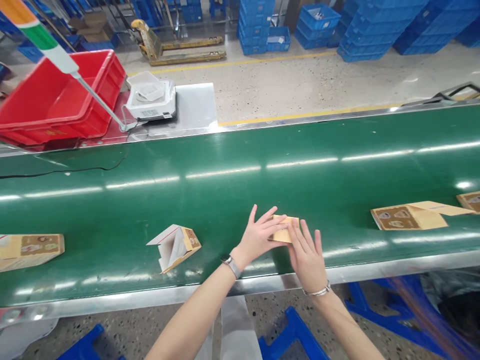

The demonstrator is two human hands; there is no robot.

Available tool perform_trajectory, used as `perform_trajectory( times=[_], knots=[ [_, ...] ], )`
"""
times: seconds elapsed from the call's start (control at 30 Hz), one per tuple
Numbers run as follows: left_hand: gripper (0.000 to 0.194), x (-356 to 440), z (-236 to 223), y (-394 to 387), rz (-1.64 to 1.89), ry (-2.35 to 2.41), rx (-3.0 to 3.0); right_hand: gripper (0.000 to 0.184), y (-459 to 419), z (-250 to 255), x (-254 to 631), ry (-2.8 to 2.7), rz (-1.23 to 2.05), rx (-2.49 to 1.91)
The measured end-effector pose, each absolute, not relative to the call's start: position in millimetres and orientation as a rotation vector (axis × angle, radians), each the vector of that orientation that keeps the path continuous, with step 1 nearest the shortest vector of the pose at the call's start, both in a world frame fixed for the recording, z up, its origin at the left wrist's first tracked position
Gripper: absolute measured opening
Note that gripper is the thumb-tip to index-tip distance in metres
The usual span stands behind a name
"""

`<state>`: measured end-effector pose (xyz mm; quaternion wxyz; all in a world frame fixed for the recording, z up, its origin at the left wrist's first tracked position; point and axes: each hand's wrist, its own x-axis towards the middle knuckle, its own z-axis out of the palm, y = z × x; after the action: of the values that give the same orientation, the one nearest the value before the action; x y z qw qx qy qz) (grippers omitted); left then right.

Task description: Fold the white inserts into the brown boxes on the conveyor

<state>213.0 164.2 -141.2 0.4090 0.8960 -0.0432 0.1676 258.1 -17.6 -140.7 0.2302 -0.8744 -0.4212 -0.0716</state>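
A small tan carton (pixel 285 224) lies on the green conveyor belt (pixel 240 180) near its front edge, between my two hands. My left hand (pixel 258 235) rests against its left side with fingers stretched out. My right hand (pixel 306 255) covers its right and front side, fingers flat and pressing on it. Most of the carton is hidden by my fingers. An open carton (pixel 176 246) with a white flap raised lies on the belt to the left of my hands.
More tan cartons lie on the belt at the far left (pixel 30 250) and at the right (pixel 412 216), (pixel 470 200). Beyond the belt stand a red crate (pixel 56 100) and a white scale (pixel 152 100). Blue crates (pixel 369 30) are stacked on the floor behind.
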Motion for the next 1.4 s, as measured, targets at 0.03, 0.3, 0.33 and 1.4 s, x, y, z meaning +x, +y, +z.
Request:
perform_trajectory(
  times=[0.03, 0.3, 0.33, 1.4],
  knots=[
    [0.047, 204, -134, 158, 0.428, -0.082, 2.301, 0.073, -17, -133, 251, -1.141, -0.198, -2.448],
    [0.029, 9, -118, 144, 1.153, 1.154, 1.797, 0.068, 52, -94, 167, -1.105, 0.255, -1.945],
    [0.032, -8, -123, 149, 1.109, 1.233, 1.757, 0.069, 68, -99, 161, -1.075, 0.394, -1.854],
    [0.028, 60, -119, 265, 0.373, -0.269, 3.055, 0.060, 70, -140, 195, -1.286, 0.150, -1.882]
  ],
)
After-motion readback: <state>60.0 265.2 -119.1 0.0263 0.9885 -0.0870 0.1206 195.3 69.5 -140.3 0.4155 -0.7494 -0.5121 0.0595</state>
